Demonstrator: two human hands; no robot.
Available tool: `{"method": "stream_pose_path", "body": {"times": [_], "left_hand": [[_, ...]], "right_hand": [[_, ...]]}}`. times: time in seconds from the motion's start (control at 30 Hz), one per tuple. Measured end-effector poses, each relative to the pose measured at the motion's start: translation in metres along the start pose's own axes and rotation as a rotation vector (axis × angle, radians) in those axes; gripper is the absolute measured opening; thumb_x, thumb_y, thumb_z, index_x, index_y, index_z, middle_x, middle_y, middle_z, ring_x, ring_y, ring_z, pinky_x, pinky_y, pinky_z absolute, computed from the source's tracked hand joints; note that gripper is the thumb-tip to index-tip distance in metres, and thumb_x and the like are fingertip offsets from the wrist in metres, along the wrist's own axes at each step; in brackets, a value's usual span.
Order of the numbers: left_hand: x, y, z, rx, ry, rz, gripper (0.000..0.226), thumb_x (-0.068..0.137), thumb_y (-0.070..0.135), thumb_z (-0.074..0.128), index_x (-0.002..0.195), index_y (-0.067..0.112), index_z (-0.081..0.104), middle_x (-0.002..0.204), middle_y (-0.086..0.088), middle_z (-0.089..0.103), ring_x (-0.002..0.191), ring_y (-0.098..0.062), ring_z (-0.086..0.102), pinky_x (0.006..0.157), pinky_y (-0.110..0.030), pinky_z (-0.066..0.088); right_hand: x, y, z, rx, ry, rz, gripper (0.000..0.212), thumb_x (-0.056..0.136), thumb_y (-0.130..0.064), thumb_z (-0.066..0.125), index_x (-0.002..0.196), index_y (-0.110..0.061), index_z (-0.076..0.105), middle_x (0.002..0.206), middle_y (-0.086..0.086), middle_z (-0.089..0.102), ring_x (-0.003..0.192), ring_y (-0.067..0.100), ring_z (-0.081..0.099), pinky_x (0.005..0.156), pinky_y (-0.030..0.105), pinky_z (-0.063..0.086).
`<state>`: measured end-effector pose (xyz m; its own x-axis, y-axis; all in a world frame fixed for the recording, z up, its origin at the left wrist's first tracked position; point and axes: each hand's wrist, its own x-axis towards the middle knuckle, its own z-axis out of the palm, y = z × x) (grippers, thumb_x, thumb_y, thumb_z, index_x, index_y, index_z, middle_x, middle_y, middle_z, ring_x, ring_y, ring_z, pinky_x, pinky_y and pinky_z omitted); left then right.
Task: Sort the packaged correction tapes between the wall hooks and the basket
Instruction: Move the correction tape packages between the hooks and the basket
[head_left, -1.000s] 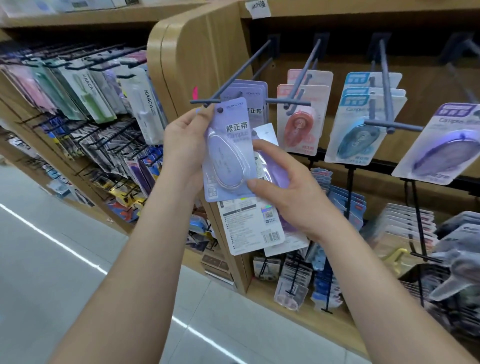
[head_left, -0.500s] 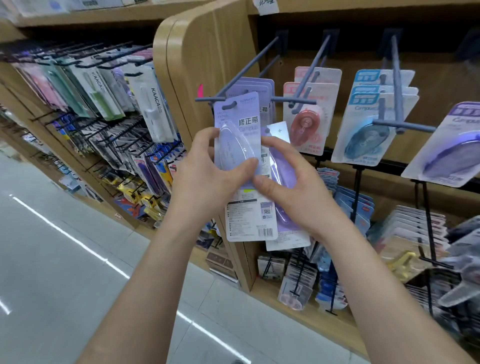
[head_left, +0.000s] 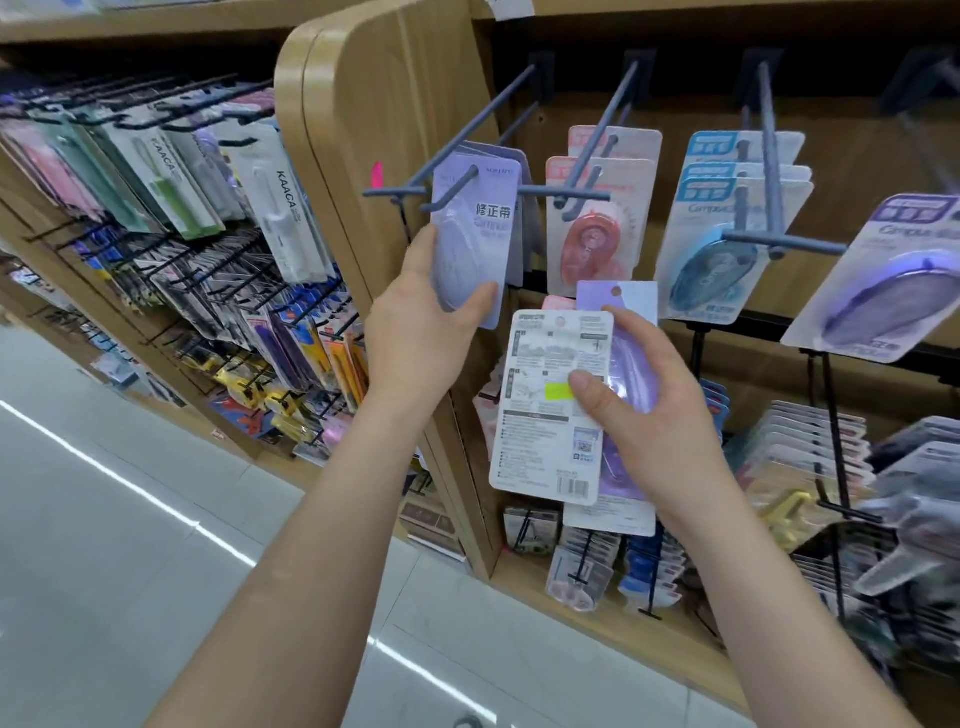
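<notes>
Our left hand (head_left: 421, 332) has its grip closed around the lower part of a purple correction tape pack (head_left: 478, 234), with the thumb on the left edge and the fingers curled over the front. The pack's top hole sits on the grey hook (head_left: 447, 192), in front of other purple packs hanging there. Lower and to the right, our right hand (head_left: 660, 415) grips two packs fanned together. The thumb presses on a white-backed pack (head_left: 540, 441) turned print side to us, and a second purple pack (head_left: 631, 358) lies behind it against the fingers.
</notes>
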<state>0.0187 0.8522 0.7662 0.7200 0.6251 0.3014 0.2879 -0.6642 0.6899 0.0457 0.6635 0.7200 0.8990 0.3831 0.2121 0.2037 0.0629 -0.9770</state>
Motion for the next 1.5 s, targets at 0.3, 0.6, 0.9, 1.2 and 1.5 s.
{"method": "stream_pose_path", "body": {"times": [0.3,0.6,0.9,1.2,1.5], "left_hand": [[-0.084,0.001,-0.01,-0.643,-0.391,-0.313,0.028,0.081,0.015,0.078,0.107,0.017,0.069,0.097,0.001,0.076,0.088,-0.018,0.073,0.062,-0.025,0.058],[-0.085,-0.005,-0.019,-0.822,-0.103,0.055,0.035,0.071,-0.003,0.078,0.099,0.014,0.065,0.098,0.005,0.075,0.1,-0.016,0.07,0.086,-0.034,0.058],[-0.079,-0.026,-0.007,-0.084,0.123,0.748,0.041,0.087,-0.009,0.049,0.107,0.017,0.072,0.118,-0.004,0.067,0.118,-0.031,0.06,0.095,-0.057,0.047],[-0.082,-0.005,-0.034,-0.12,-0.307,0.472,0.049,0.08,0.025,0.057,0.129,0.023,0.062,0.142,0.007,0.052,0.137,-0.007,0.042,0.112,-0.023,0.033],[-0.077,0.01,-0.023,0.127,-0.531,0.275,0.07,0.054,0.06,0.086,0.112,0.047,0.049,0.102,0.018,0.063,0.092,-0.006,0.06,0.081,-0.038,0.054]], "right_hand": [[-0.001,0.0,0.011,0.083,-0.036,-0.003,0.04,0.085,-0.029,0.07,0.116,-0.048,0.052,0.114,-0.042,0.056,0.115,-0.011,0.054,0.093,0.018,0.05],[0.003,0.009,-0.003,-0.075,-0.04,0.034,0.031,0.1,-0.027,0.057,0.114,-0.055,0.055,0.121,-0.045,0.049,0.115,-0.003,0.054,0.093,0.018,0.045],[-0.003,-0.007,-0.009,0.229,-0.269,0.249,0.031,0.083,-0.062,0.067,0.098,-0.035,0.069,0.119,0.009,0.068,0.106,0.036,0.067,0.09,0.05,0.053],[0.001,-0.014,-0.026,0.08,-0.426,0.07,0.039,0.075,-0.015,0.083,0.108,-0.029,0.067,0.113,-0.015,0.067,0.102,0.005,0.065,0.082,0.021,0.052],[-0.001,-0.014,-0.035,-0.017,-0.326,-0.003,0.044,0.078,-0.035,0.076,0.119,-0.045,0.063,0.127,-0.029,0.06,0.124,-0.004,0.053,0.103,0.024,0.043]]}}
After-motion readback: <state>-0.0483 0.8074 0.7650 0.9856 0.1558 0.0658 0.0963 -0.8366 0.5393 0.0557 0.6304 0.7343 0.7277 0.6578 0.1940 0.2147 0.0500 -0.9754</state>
